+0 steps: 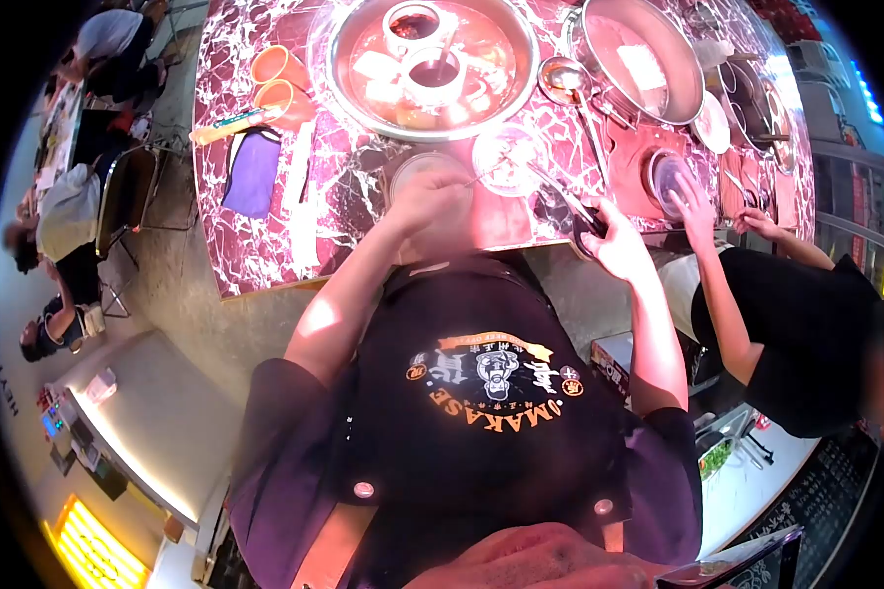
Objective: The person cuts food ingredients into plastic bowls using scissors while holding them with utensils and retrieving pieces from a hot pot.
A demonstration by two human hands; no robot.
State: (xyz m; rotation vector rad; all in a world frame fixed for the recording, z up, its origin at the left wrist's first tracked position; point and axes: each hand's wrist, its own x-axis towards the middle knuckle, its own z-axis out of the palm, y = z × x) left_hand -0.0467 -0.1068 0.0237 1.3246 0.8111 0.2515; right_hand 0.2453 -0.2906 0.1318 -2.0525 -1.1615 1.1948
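My right hand (619,243) is closed round the black handles of a pair of scissors (587,224). Their blades point up and left, toward a small clear bowl (509,157) with pale pieces in it. On the bowl's left, my left hand (430,200) is closed in a pinch, and something thin runs from its fingertips toward the bowl; its kind is too small to tell. Partly hidden behind that hand is a round, see-through container (411,169) at the table's near side.
A large pan (336,74) of broth and food stands ahead, with a ladle (562,80) and a metal pot (692,106) right of it. Orange cups (277,96) and a purple cloth (253,175) lie left. A co-worker's hand (692,208) touches a round lidded container (661,177) at right.
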